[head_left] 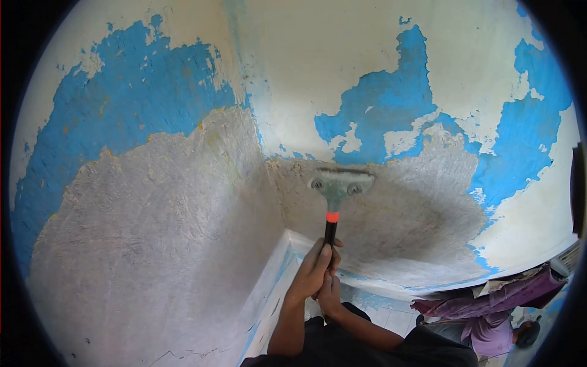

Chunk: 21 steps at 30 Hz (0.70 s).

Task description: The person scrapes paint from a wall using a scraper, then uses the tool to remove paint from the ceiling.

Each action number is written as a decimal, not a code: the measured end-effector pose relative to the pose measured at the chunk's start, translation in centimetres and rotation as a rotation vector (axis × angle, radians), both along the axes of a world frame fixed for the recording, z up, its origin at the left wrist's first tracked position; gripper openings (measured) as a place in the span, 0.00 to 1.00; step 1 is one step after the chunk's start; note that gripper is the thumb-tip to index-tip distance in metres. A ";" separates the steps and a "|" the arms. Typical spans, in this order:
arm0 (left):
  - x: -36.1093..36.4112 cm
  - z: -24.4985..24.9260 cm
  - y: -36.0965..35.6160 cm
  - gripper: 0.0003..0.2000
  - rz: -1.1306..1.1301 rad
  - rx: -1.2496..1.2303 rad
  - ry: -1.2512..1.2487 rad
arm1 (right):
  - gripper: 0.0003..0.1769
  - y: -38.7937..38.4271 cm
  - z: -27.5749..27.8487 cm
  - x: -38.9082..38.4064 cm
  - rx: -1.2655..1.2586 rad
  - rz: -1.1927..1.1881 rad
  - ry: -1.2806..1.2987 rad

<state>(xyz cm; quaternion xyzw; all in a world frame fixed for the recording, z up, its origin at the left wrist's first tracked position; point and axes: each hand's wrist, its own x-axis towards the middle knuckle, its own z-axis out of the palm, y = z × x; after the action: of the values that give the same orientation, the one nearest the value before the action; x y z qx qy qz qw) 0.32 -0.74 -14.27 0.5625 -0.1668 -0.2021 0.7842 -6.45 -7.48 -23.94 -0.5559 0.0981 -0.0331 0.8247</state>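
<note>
Both of my hands grip the black handle of a long-handled wall scraper (342, 186). My left hand (313, 269) wraps the shaft higher up, just below its orange-red band, and my right hand (331, 292) closes round the lower end. The wide scraper head, with two screws on its face, points up the wall. Its blade edge lies at the upper border of the bare grey plaster (403, 214), close to the wall corner. Above the blade, cream paint (318, 61) and a ragged blue paint layer (385, 98) cover the wall.
On the left wall, bare plaster (140, 244) spreads below a large blue patch (140, 85). A pale ledge (269, 287) runs below the corner. At the lower right are a person in a purple shirt (489, 333) and a draped purple cloth (489, 300). A dark object (578, 189) stands at the right edge.
</note>
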 end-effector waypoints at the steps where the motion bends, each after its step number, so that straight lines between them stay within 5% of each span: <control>1: -0.4 -1.0 0.0 0.24 -0.007 0.006 0.008 | 0.27 -0.6 -0.3 -0.6 0.027 0.071 0.081; 3: -0.8 -1.6 0.3 0.24 -0.034 0.023 0.008 | 0.27 -0.7 -1.3 -1.8 0.131 0.096 0.084; 6: -1.2 -0.3 0.8 0.20 0.042 0.070 0.077 | 0.38 -2.8 -4.5 -0.7 -0.075 0.136 -0.220; 9: -0.7 2.8 1.0 0.20 0.088 0.163 -0.053 | 0.42 -3.6 1.9 1.7 -0.280 0.047 -0.288; 12: -0.4 1.8 0.7 0.22 0.149 0.203 -0.159 | 0.39 -5.0 5.7 4.7 -0.012 0.051 -0.392; 14: -1.1 1.6 1.3 0.18 0.094 0.189 -0.019 | 0.36 -6.8 6.5 5.7 0.068 0.157 -0.406; 17: -2.2 -0.9 1.4 0.15 0.066 0.129 0.129 | 0.26 -7.7 10.3 5.9 -0.218 0.351 -0.177; 21: -2.9 -2.8 0.9 0.17 0.118 0.117 0.088 | 0.21 -6.4 10.2 6.7 -0.034 0.346 -0.258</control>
<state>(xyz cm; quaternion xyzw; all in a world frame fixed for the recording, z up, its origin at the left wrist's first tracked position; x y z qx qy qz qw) -2.61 0.19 -17.09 0.6067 -0.0867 -0.1892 0.7672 0.25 -13.84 -13.77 -0.5693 -0.1057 0.0367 0.8145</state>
